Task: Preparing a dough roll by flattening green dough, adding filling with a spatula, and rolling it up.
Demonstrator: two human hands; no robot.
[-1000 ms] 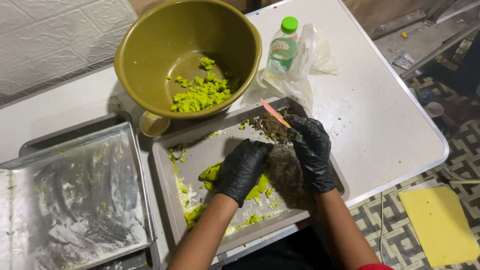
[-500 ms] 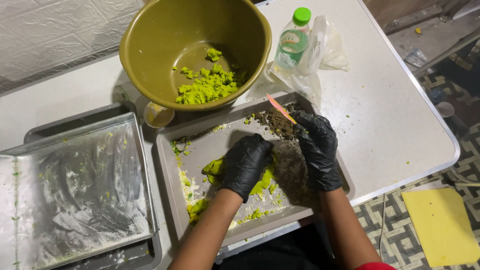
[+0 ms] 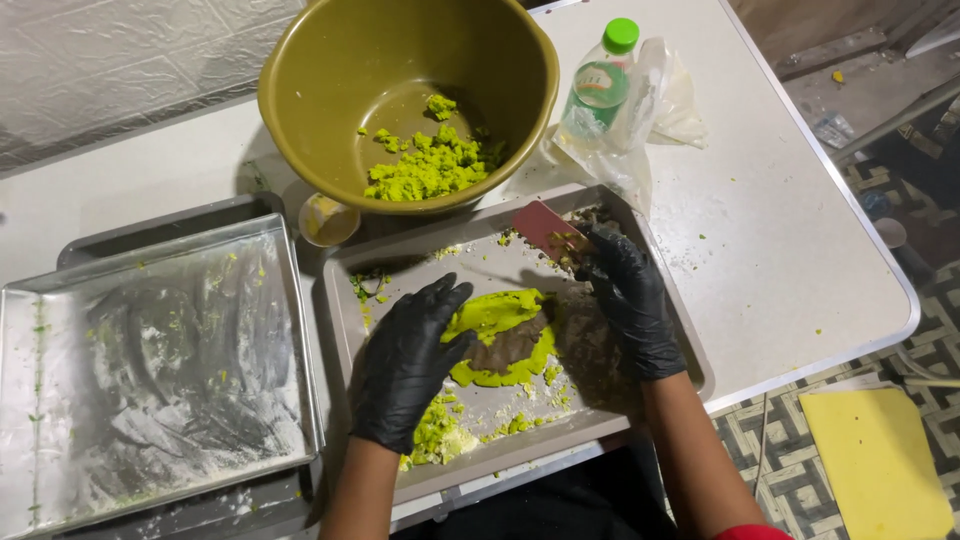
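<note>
A grey baking tray (image 3: 680, 330) lies on the white table. In its middle sits a flat piece of bright green dough (image 3: 495, 315) with a brown filling (image 3: 508, 348) on top. My left hand (image 3: 405, 365), in a black glove, rests with its fingers spread against the dough's left edge. My right hand (image 3: 630, 300), also gloved, holds a red scraper (image 3: 545, 228) at the tray's far right corner, over a dark brown patch. Green crumbs (image 3: 440, 432) lie scattered near the tray's front.
An olive bowl (image 3: 300, 80) with green dough crumbs stands behind the tray. A floured metal tray (image 3: 150, 370) lies to the left. A green-capped bottle (image 3: 600, 80) and a clear plastic bag (image 3: 670, 95) stand at the back right. A small cup (image 3: 328, 220) sits beside the bowl.
My left hand slid off the dough to its left side, uncovering the green piece and its brown filling. My right hand stayed at the far corner with the scraper.
</note>
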